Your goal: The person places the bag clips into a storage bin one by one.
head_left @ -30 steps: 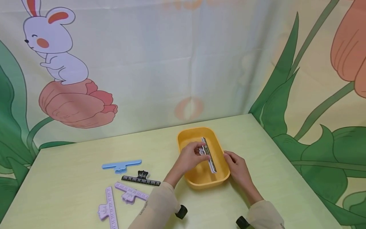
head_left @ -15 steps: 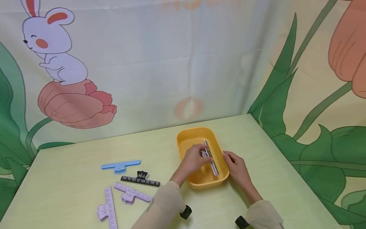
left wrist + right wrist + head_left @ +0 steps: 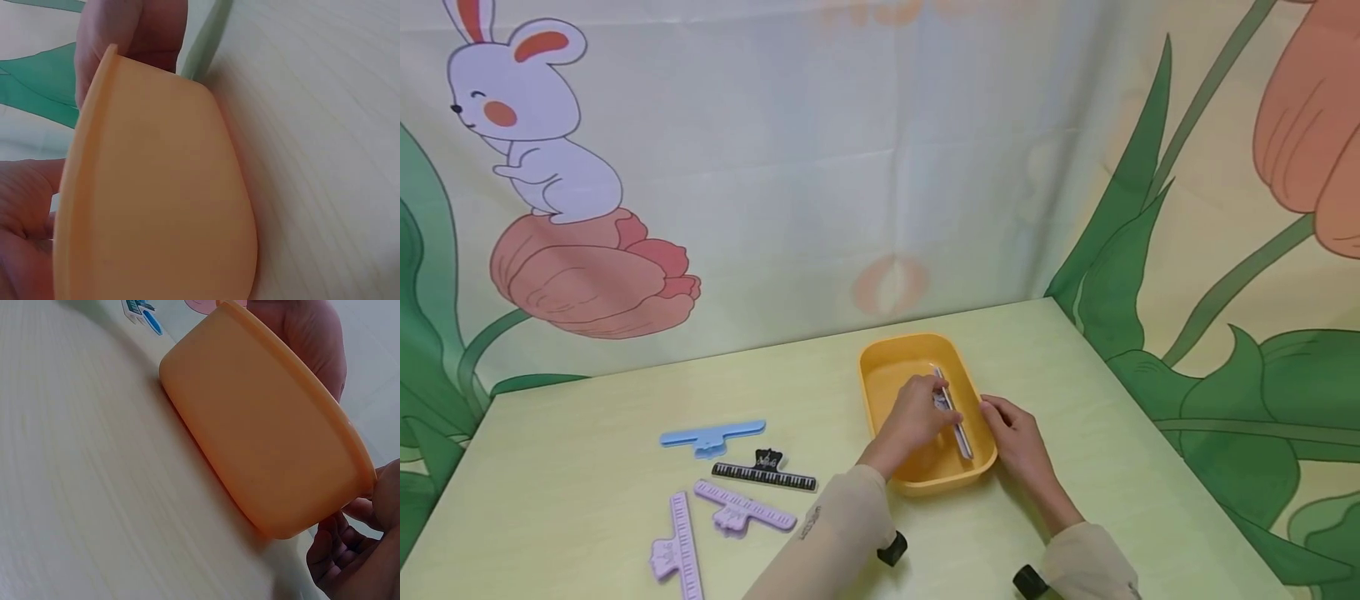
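Note:
A yellow plastic box [image 3: 880, 346] sits on the table, and my left hand [image 3: 913, 417] reaches into it. Thumb and fingers there pinch a long, pale-edged ruler-shaped clip [image 3: 964, 443], which lies lengthwise near the box's right wall. The hand covers part of the clip's middle. My right hand [image 3: 1018, 437] grips the box's right rim from outside; in the right wrist view, its fingers [image 3: 322, 550] curl below that rim. The box wall hides the clip in both wrist views.
Left of the box lie a blue clip [image 3: 737, 431], a black clip with a piano-key pattern [image 3: 767, 475], and two lilac clips, one slanted [image 3: 760, 510] and one lengthwise [image 3: 685, 542]. A printed cloth [image 3: 775, 167] hangs behind the table [image 3: 572, 450].
My left hand has moved lower and slightly right into the box with the clip, whose patterned face has turned out of sight. My right hand keeps its grip on the rim.

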`<state>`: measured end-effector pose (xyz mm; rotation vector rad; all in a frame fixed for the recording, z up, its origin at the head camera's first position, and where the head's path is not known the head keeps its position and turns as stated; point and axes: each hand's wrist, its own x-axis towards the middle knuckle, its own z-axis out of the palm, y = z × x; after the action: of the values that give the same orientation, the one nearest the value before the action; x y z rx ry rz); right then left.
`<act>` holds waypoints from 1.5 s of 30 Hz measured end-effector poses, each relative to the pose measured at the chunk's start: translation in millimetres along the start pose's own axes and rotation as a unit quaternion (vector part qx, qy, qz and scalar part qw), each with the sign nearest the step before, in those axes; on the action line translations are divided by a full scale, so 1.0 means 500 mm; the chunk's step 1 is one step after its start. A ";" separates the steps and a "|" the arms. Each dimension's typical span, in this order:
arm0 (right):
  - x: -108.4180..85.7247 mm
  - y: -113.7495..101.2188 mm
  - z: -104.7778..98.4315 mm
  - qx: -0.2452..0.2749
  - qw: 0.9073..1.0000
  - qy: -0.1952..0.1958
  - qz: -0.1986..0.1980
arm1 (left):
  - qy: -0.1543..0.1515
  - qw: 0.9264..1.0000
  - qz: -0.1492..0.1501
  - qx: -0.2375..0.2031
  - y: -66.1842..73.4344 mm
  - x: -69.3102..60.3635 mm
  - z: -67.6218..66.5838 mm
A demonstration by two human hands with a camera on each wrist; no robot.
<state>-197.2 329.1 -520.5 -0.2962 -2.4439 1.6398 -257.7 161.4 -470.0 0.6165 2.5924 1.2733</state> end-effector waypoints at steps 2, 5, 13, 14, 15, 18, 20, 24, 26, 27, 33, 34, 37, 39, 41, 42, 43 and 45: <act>0.002 0.001 0.003 0.001 1.000 0.000 0.002 | 0.000 1.000 -0.005 0.005 -0.002 0.002 0.000; 0.002 0.001 0.005 0.002 1.000 -0.003 0.002 | -0.001 1.000 -0.010 0.012 -0.007 0.003 0.000; 0.000 0.001 0.008 0.003 1.000 0.000 -0.013 | -0.009 1.000 -0.008 0.027 -0.020 0.013 0.006; 0.000 0.001 0.008 0.002 1.000 0.000 -0.014 | -0.011 0.999 -0.008 0.029 -0.021 0.014 0.006; 0.000 0.000 0.009 0.001 1.000 0.001 -0.014 | -0.013 0.999 -0.006 0.032 -0.023 0.014 0.006; 0.001 0.000 0.010 0.004 1.000 0.000 -0.012 | -0.015 0.999 -0.004 0.051 -0.025 0.010 0.003; 0.001 0.000 0.009 0.006 1.000 0.000 -0.012 | -0.010 0.998 0.001 0.065 -0.023 0.007 -0.002; 0.001 0.000 0.007 0.009 1.000 0.001 -0.014 | 0.000 0.998 0.014 0.059 -0.019 0.002 -0.013; 0.000 -0.001 0.005 0.010 1.000 0.001 -0.014 | 0.001 0.998 0.021 0.051 -0.018 0.002 -0.018; 0.000 -0.001 0.004 0.010 1.000 0.001 -0.013 | 0.001 0.999 0.025 0.045 -0.018 0.002 -0.019; -0.001 -0.002 0.003 0.011 1.000 0.000 -0.007 | 0.005 0.999 0.035 0.034 -0.013 -0.001 -0.027; -0.001 -0.002 0.003 0.010 1.000 0.000 -0.006 | 0.005 0.999 0.036 0.033 -0.012 -0.002 -0.028; 0.000 -0.001 0.003 0.006 1.000 0.002 -0.005 | 0.003 0.999 0.041 0.029 -0.010 -0.003 -0.031; 0.000 0.000 0.003 0.006 1.000 0.001 -0.005 | 0.004 0.999 0.045 0.027 -0.008 -0.003 -0.035; 0.000 0.000 0.003 0.008 1.000 0.000 -0.006 | 0.006 0.999 0.048 0.023 -0.006 -0.003 -0.038; 0.000 0.000 0.003 0.009 1.000 0.000 -0.007 | 0.008 0.998 0.051 0.022 -0.006 -0.003 -0.040; 0.001 0.001 0.003 0.010 1.000 0.000 -0.007 | 0.010 0.998 0.053 0.021 -0.004 -0.003 -0.042; 0.001 0.002 0.003 0.011 1.000 -0.001 -0.007 | 0.012 0.998 0.057 0.020 -0.001 -0.003 -0.047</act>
<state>-198.0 328.4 -521.7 -0.2744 -2.4221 1.6595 -264.7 143.6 -456.0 0.7701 2.6434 1.2717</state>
